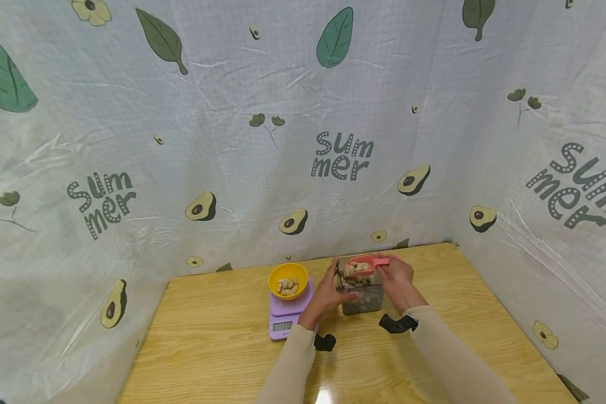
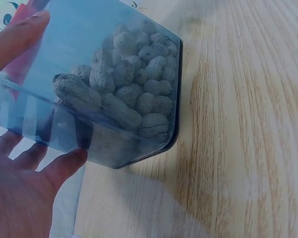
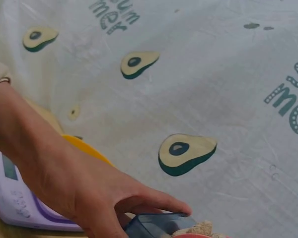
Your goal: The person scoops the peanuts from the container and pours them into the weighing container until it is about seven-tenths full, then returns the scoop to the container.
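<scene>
On the wooden bench [image 1: 202, 325], my left grip [image 1: 329, 292] clasps the clear bin [image 1: 362, 301]; at its mouth my right grip [image 1: 396, 276] pinches the pink scoop [image 1: 381, 261], peanuts [image 1: 362, 266] aboard. Scooping seems underway; next calls for a spill-free lift.

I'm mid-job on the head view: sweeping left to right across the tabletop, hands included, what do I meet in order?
Yellow bowl → left hand → see-through container → right hand.
</scene>
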Action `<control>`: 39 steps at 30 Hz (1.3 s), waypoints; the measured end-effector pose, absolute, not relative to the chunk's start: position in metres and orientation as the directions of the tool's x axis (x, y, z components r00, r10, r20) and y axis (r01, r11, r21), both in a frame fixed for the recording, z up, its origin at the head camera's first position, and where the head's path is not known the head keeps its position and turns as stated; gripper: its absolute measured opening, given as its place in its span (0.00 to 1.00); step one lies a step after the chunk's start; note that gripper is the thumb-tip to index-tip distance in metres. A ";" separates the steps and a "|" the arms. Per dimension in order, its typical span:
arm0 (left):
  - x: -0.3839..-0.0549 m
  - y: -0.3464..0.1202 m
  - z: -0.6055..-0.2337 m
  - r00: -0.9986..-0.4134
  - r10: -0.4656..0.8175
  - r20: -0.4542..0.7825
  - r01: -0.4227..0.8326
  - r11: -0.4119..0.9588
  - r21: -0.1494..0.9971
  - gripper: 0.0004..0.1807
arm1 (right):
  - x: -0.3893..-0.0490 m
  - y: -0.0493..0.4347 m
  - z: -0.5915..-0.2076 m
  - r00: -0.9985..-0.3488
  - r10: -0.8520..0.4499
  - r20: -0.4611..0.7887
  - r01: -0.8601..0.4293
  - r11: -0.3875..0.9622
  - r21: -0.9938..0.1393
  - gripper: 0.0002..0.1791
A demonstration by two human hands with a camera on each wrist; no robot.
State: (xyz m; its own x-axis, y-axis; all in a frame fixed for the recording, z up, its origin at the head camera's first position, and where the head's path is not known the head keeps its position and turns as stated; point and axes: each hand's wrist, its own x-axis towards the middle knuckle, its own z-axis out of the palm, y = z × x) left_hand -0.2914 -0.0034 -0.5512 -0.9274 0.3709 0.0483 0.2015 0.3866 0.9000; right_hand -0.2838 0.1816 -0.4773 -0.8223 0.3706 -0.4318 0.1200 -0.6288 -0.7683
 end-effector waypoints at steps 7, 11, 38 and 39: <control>-0.290 -0.006 -0.551 -0.932 0.361 0.036 0.186 0.392 0.901 0.62 | -0.284 0.191 -0.471 -0.841 0.349 -0.412 0.096 -0.654 -0.750 0.25; -0.288 -0.010 -0.545 -0.929 0.367 0.055 0.210 0.396 0.894 0.64 | -0.281 0.190 -0.463 -0.856 0.330 -0.398 0.100 -0.649 -0.754 0.25; -0.271 -0.130 -0.518 -0.969 0.104 0.226 0.246 0.526 0.814 0.58 | -0.295 0.095 -0.456 -0.932 0.181 -0.313 0.112 -0.677 -0.727 0.24; -0.272 -0.135 -0.520 -0.970 0.099 0.221 0.239 0.534 0.811 0.59 | -0.297 0.091 -0.458 -0.931 0.184 -0.314 0.113 -0.673 -0.731 0.24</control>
